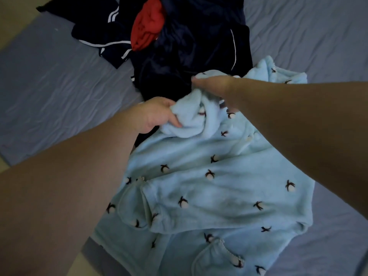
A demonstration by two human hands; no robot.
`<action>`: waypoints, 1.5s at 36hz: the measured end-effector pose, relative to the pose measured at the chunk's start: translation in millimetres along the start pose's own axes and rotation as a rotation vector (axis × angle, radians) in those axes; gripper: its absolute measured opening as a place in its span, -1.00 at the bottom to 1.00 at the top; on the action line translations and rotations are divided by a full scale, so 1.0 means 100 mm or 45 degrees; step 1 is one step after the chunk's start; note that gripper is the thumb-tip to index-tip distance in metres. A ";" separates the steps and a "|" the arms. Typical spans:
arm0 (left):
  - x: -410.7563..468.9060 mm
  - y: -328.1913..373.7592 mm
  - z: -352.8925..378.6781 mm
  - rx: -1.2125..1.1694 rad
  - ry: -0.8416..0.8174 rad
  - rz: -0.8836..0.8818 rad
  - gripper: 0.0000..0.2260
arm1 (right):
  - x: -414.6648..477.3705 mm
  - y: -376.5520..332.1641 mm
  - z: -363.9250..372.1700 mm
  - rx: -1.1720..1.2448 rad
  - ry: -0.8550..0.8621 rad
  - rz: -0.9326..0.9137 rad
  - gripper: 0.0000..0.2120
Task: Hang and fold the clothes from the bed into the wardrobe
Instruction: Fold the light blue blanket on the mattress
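Left hand (157, 114) clamps the bunched fleece (209, 186); right hand (213, 85) lies beside that grip, fingers buried, hold indeterminate; dark clothes (189, 46) lie beyond.

- The fleece garment (219, 186) nearest me is pale sky blue, scattered all over with small dark brown crossed marks, each carrying a little white tuft.
- Its pocket (217, 255) is the same blue with the same marks, and has a whitish scalloped edge.
- The clothes pile (179, 56) behind it is deep navy, close to black.
- A striped piece (111, 46) in that pile is navy with parallel white stripes.
- A piped piece (241, 48) is navy with one thin white line.
- The red garment (148, 22) is plain bright red.
- The bedsheet (49, 76) is plain muted grey-blue.
- The floor (12, 12) is dull beige.
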State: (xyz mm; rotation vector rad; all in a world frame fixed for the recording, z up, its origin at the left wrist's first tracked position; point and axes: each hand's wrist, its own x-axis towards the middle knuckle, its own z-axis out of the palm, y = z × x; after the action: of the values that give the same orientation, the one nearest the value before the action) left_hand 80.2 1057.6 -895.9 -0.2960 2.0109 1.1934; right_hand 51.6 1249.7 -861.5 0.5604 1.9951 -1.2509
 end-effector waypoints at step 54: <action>0.00 -0.41 0.65 -1.044 0.351 -0.383 -0.64 | -1.15 2.55 0.26 0.249 -0.525 0.675 -0.54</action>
State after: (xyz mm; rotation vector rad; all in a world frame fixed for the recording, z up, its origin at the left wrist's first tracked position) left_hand 134.7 1089.8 -939.7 -1.1699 1.5059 1.7899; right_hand 308.0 1338.5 -933.9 0.7906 1.2810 -1.1175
